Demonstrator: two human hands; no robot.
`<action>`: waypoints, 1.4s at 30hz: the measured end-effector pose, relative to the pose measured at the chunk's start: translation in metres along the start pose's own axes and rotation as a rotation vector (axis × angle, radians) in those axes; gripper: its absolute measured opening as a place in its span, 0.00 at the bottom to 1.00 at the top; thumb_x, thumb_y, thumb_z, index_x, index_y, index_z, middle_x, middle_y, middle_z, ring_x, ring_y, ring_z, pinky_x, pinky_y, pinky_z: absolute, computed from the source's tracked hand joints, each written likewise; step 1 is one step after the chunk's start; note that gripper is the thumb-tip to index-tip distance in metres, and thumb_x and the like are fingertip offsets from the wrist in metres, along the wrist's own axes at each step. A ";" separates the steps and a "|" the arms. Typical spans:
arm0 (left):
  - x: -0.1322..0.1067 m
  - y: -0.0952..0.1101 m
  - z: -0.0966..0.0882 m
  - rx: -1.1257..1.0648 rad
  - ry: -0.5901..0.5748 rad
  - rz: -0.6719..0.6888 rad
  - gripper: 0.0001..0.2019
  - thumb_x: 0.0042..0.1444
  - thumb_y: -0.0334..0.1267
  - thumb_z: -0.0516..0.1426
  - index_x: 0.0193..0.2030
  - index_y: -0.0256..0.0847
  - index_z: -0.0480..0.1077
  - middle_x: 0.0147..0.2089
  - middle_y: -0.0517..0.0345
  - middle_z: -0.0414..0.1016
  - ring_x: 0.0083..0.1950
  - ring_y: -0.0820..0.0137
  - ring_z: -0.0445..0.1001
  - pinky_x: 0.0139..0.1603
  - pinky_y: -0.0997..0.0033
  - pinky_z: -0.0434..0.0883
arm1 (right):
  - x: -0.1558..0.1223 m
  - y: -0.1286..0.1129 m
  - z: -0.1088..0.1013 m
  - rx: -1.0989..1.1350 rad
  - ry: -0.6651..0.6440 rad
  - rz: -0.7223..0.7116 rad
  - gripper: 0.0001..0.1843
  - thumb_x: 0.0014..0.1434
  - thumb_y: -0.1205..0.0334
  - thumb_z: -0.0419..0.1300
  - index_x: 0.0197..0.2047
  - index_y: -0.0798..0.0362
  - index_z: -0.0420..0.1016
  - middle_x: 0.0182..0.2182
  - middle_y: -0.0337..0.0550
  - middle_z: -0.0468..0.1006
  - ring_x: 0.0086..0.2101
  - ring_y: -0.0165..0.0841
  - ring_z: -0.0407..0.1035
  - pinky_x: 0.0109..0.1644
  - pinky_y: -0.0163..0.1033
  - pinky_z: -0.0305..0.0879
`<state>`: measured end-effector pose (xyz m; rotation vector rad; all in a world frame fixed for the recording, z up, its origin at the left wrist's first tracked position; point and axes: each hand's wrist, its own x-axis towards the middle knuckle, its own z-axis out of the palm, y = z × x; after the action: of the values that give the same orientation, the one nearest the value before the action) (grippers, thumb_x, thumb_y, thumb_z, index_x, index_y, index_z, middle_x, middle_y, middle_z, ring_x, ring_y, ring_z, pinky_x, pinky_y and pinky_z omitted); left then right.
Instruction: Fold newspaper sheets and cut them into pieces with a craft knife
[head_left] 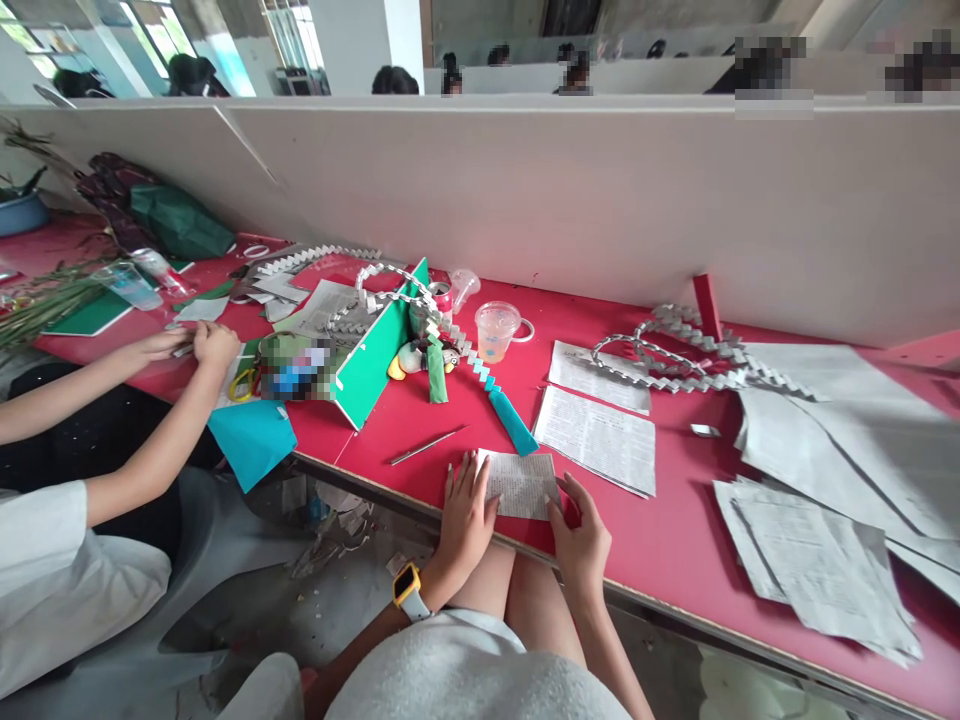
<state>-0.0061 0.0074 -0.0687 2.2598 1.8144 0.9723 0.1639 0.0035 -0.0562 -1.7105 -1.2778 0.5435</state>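
Note:
A small folded piece of newspaper [523, 483] lies flat on the red table [660, 530] near its front edge. My left hand [466, 512] presses on its left edge with fingers spread; a yellow watch sits on that wrist. My right hand [579, 532] pinches the paper's lower right corner. Just behind the paper lies a teal paper strip [513, 421] joined to a folded zigzag paper chain [450, 335].
A thin metal tool [426, 446] lies left of the paper. Newspaper sheets [598, 436] and larger ones [817, 560] cover the right side. A plastic cup [494, 331], a green board [372, 358] and another chain [675, 355] stand behind. A co-worker's hands [196, 345] work at left.

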 end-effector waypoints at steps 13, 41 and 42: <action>0.006 -0.002 -0.005 -0.127 0.066 0.001 0.33 0.64 0.36 0.54 0.73 0.43 0.44 0.67 0.41 0.63 0.68 0.57 0.63 0.64 0.50 0.67 | 0.030 0.003 -0.013 0.122 -0.122 -0.038 0.15 0.56 0.49 0.58 0.34 0.52 0.77 0.32 0.45 0.80 0.34 0.38 0.74 0.37 0.41 0.69; 0.042 -0.069 -0.070 0.230 -0.033 -0.286 0.04 0.65 0.32 0.51 0.42 0.39 0.67 0.43 0.47 0.75 0.44 0.61 0.75 0.43 0.66 0.71 | 0.056 0.021 -0.014 0.037 -0.207 -0.041 0.12 0.63 0.49 0.46 0.41 0.48 0.59 0.22 0.34 0.65 0.22 0.34 0.61 0.28 0.38 0.56; 0.041 -0.067 -0.070 0.186 -0.020 -0.295 0.05 0.65 0.32 0.50 0.44 0.39 0.66 0.43 0.48 0.75 0.44 0.62 0.76 0.41 0.67 0.71 | 0.056 0.021 -0.014 0.048 -0.205 -0.045 0.12 0.63 0.49 0.46 0.41 0.47 0.58 0.22 0.33 0.65 0.22 0.33 0.60 0.28 0.37 0.56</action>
<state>-0.0960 0.0420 -0.0251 2.0008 2.2300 0.7557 0.2060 0.0484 -0.0577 -1.6138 -1.4320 0.7315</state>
